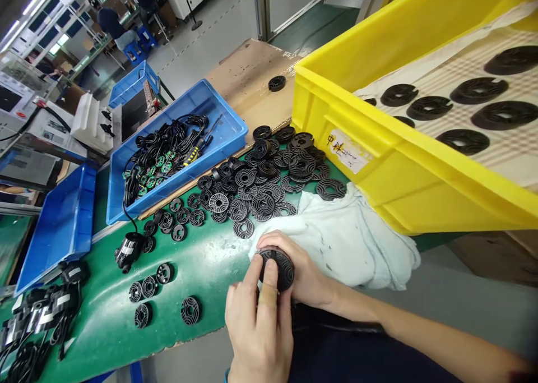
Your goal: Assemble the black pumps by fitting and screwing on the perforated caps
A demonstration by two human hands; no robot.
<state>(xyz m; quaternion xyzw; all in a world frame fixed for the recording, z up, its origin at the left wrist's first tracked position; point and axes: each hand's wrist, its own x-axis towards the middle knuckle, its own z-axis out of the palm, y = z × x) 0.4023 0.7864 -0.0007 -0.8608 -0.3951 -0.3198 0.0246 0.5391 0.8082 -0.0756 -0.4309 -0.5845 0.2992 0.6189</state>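
Note:
A round black plastic disc (pixel 283 272) with curved grooves on its face is held up between both hands, near the table's front edge. My left hand (pixel 258 321) presses its fingertips on the face of the disc; one finger wears a tan bandage. From the other side my right hand (pixel 309 271) wraps round the disc's edge, its fingers partly hidden. Just behind the hands lies a pale blue cloth (pixel 348 237). A single grooved disc (pixel 191 310) rests on the green table to the left, with several small black discs (pixel 149 286) beyond it.
A heap of black discs (pixel 263 203) covers the table's middle. The yellow bin (pixel 336 114) at right holds larger discs on lined layers. Cables and a screwdriver (pixel 192 156) lie in a blue tray (pixel 227 111). Black cabled units (pixel 46 310) sit at left. People (pixel 111 24) are in the background.

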